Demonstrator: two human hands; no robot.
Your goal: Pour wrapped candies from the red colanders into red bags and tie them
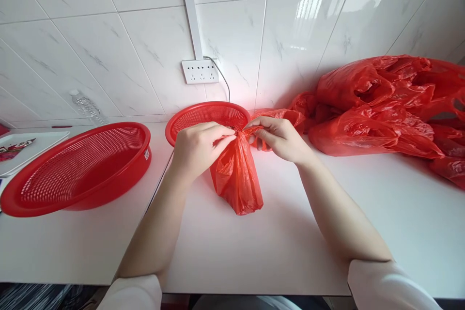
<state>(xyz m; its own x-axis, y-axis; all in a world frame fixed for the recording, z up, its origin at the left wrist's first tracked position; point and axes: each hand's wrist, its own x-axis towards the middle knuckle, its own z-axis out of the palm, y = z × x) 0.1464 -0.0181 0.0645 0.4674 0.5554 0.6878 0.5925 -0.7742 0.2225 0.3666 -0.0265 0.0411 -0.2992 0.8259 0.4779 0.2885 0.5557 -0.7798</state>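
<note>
A filled red plastic bag (238, 179) rests on the white table (283, 252) in front of me, its top gathered and twisted. My left hand (201, 147) pinches the gathered neck from the left. On the other side, my right hand (278, 138) grips the bag's pulled-out end between thumb and fingers. What the bag contains is hidden by the plastic. Just behind my left hand stands a red perforated basket (207, 109), partly covered by the hand and the bag.
At left sits a larger red basket (119, 189), beside a white tray (47, 140) with a red packet on it. A clear plastic bottle (88, 106) leans by the tiled wall. Several stuffed red bags (381, 106) are heaped at right. A power strip (200, 71) is on the wall.
</note>
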